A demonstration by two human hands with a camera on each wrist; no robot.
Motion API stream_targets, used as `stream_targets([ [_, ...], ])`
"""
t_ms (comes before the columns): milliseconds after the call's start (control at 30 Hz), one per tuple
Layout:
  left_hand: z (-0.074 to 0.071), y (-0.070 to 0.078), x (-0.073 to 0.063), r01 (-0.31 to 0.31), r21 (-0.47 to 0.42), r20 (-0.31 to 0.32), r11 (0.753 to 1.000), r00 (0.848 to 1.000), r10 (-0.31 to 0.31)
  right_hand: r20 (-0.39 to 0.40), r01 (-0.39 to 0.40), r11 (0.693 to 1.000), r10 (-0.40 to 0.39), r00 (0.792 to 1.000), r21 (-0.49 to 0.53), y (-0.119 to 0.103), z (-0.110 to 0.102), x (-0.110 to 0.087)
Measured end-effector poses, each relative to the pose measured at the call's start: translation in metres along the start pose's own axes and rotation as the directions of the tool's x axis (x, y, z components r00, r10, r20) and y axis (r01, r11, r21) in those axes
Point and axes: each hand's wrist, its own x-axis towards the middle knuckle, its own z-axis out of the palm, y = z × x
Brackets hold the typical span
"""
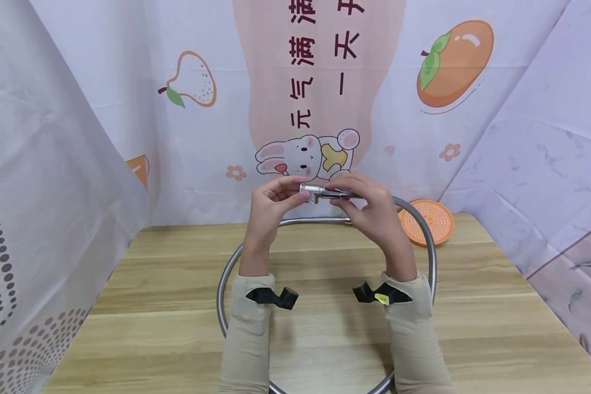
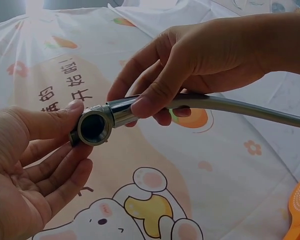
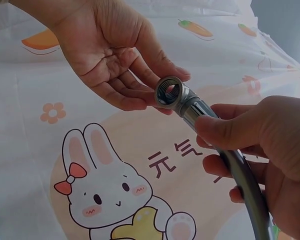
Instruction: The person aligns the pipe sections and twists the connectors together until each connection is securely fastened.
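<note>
In the head view my left hand (image 1: 267, 210) pinches a short silver threaded tee fitting (image 1: 313, 190) between thumb and fingers. My right hand (image 1: 376, 210) grips the chrome end piece (image 1: 339, 193) of a grey metal shower hose (image 1: 433, 262). Fitting and hose end meet in one line, held up off the table. The right wrist view shows the threaded open mouth of the fitting (image 3: 187, 95), with the chrome hose end (image 3: 195, 111) against its side. How far they are joined cannot be told.
The hose loops around both forearms over the wood-grain table (image 1: 177, 306); its other end (image 1: 347, 221) lies at the back. An orange perforated disc (image 1: 429, 221) sits at the back right. A printed white cloth (image 1: 192, 164) hangs right behind the table.
</note>
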Motion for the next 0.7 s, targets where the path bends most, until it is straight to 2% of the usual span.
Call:
stream_targets([
  [233,0.0007,-0.0025,-0.0006,-0.01,0.009,0.016,1.0,1.0,0.01,-0.022,0.009,0.999,-0.01,1.0,-0.045,0.0016,-0.0005,-0.0019],
  [467,0.0011,-0.0011,-0.0011,-0.022,0.011,0.029,1.0,0.999,0.021,-0.011,-0.01,0.998,0.01,1.0,-0.06,0.0009,-0.001,-0.0019],
  [700,0.0011,-0.0014,-0.0005,0.0,0.011,0.004,1.0,1.0,0.0,0.025,-0.018,0.999,0.019,1.0,-0.032,0.0002,-0.0016,-0.0017],
])
